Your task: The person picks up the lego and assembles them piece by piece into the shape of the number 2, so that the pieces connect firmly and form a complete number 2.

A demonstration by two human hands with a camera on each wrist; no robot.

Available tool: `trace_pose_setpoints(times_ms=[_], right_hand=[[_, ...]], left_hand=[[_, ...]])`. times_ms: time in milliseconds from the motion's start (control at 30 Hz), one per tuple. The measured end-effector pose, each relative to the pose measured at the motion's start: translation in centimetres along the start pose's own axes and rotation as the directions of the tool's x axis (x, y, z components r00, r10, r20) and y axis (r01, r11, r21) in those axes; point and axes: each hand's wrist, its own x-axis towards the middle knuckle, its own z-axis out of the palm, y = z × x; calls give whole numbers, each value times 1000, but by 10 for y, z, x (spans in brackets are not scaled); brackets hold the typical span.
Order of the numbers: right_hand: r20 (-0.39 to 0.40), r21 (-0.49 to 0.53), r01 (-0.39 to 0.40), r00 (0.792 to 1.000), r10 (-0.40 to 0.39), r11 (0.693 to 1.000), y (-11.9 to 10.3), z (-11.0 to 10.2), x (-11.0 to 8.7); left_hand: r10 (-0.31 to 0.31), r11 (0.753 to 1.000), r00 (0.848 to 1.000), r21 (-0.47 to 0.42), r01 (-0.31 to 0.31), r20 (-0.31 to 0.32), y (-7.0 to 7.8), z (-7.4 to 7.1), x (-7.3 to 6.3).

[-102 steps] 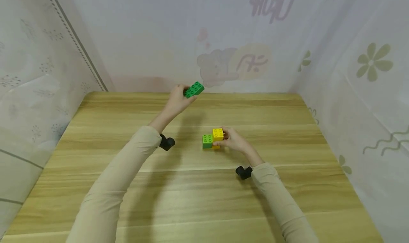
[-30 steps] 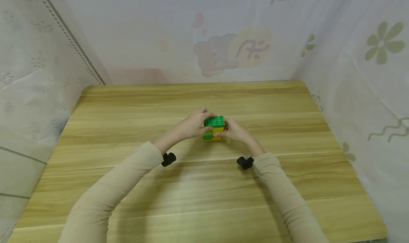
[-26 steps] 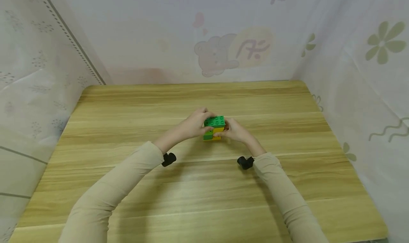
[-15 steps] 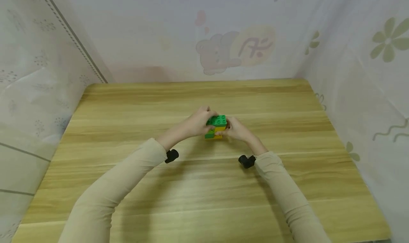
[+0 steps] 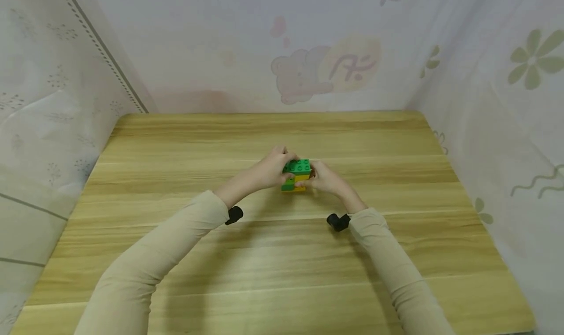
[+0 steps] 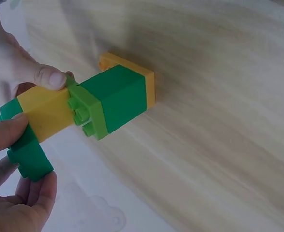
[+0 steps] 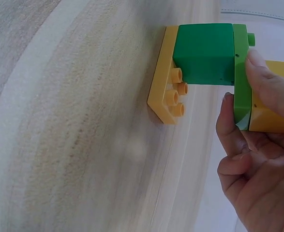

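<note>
A stack of toy building bricks stands upright on the table. At its bottom lies a flat orange-yellow plate (image 7: 162, 79), bearing a dark green block (image 7: 204, 53), then a thin light green plate (image 6: 92, 108). A yellow block (image 6: 49, 112) sits over one side of the light green plate. Across the yellow block lies a long dark green brick (image 5: 300, 166), its left end overhanging. My left hand (image 5: 270, 171) holds that brick, thumb in front and fingers behind. My right hand (image 5: 329, 180) grips the yellow block from the right, with its thumb near the light green plate.
The wooden table (image 5: 264, 266) extends on all sides of the stack. Patterned white sheets (image 5: 211, 46) rise behind it and at both sides. Each wrist carries a black camera mount (image 5: 338, 222), hanging low over the tabletop.
Earlier my left hand held the dark green brick in the air behind the stack; it has come down onto the yellow block. My right hand kept its grip. Little moved in the last second.
</note>
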Motion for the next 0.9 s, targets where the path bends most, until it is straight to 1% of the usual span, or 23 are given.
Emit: trace_pose_setpoints(times_ms=[200, 300, 400, 500, 633, 767, 833, 900], right_hand=[[15, -12, -21, 1000, 21, 1000, 0, 0, -2], [10, -36, -34, 999, 34, 999, 0, 0, -2], [5, -51, -40, 999, 40, 998, 0, -1, -2], [17, -34, -36, 999, 37, 999, -1, -2, -1], [22, -20, -31, 999, 31, 999, -3, -4, 0], [27, -30, -37, 999, 38, 999, -5, -4, 2], [35, -26, -46, 998, 47, 999, -6, -5, 2], [39, -19, -55, 998, 55, 998, -6, -5, 2]], left_hand=[[3, 1000, 1000, -19, -3, -23, -4, 6, 0], [5, 999, 1000, -31, -6, -27, -5, 7, 0], [-6, 999, 1000, -45, 5, -28, -5, 8, 1], [-23, 998, 999, -65, 20, -33, -6, 10, 2], [-45, 992, 998, -121, 39, -53, -10, 13, 3], [-51, 979, 996, -199, 35, -74, -17, 16, 3], [-52, 966, 995, -255, 28, -91, -22, 18, 3], [-62, 944, 991, -329, 21, -115, -28, 21, 2]])
